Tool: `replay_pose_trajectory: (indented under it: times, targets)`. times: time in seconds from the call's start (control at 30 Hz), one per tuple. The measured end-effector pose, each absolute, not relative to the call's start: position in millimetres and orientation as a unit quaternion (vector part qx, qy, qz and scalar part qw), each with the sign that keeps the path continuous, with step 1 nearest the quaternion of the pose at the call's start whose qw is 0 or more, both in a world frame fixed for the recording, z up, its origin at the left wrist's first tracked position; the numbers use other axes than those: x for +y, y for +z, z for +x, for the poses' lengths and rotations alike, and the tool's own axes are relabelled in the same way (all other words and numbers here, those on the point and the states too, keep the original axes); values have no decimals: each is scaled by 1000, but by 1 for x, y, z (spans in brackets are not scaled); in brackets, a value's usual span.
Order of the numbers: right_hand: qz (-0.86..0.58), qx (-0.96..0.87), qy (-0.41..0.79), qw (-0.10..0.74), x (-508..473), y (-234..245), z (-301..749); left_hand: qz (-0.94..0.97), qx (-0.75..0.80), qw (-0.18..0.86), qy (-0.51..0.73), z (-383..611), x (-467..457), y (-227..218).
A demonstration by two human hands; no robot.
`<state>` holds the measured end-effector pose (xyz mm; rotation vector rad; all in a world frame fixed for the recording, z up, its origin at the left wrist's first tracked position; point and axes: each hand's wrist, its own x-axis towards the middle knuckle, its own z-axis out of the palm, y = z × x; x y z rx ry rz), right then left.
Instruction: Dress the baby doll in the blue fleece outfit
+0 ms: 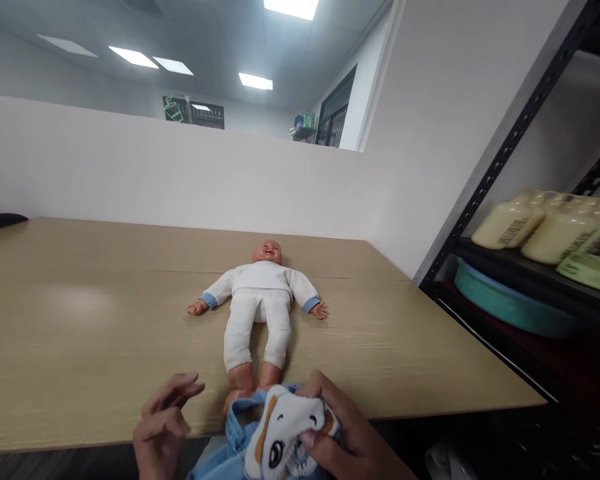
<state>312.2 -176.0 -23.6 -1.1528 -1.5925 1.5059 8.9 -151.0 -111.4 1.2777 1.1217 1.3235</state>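
My right hand (337, 427) pinches a small blue denim garment with straps (220, 460) near the table's front edge. A white cartoon face patch (285, 430) with orange trim covers its front. To the left, my left hand (165, 423) is raised with its fingers apart and holds nothing. Between and beyond my hands, a baby doll (267, 252) lies face up on the table. White clothes (260, 280) with blue cuffs cover its arms, body and legs. Its bare feet point towards me, partly hidden by the denim garment.
The wooden table (105, 347) runs back to a white wall (180, 180) with a window opening above. On the right, a black metal shelf (490, 173) holds several cream bottles (555, 230) and a teal basin (510, 303). A dark object (3, 221) sits at the far left.
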Motion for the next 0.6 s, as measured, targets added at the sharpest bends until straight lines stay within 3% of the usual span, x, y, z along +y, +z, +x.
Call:
replay_pose_trajectory:
  times: [0.1, 0.2, 0.27, 0.37, 0.47, 0.6]
  targets:
    - [-435, -683, 516, 278, -166, -8, 307, 609, 383, 445, 533, 28, -151, -90]
    - [-448, -738, 450, 228, -156, 8, 300, 665, 336, 547, 381, 46, -150, -58]
    - [-470, -750, 410, 219, -151, 16, 297, 665, 330, 580, 336, 49, -147, -43]
    - [-485, -753, 373, 241, -143, 22, 300, 669, 380, 545, 334, 39, -139, -42]
    - [-473, -747, 404, 234, -135, 19, 305, 671, 443, 483, 346, 32, -131, -51]
    - [-445, -724, 505, 154, -129, 4, 302, 680, 416, 449, 403, 42, -123, -46]
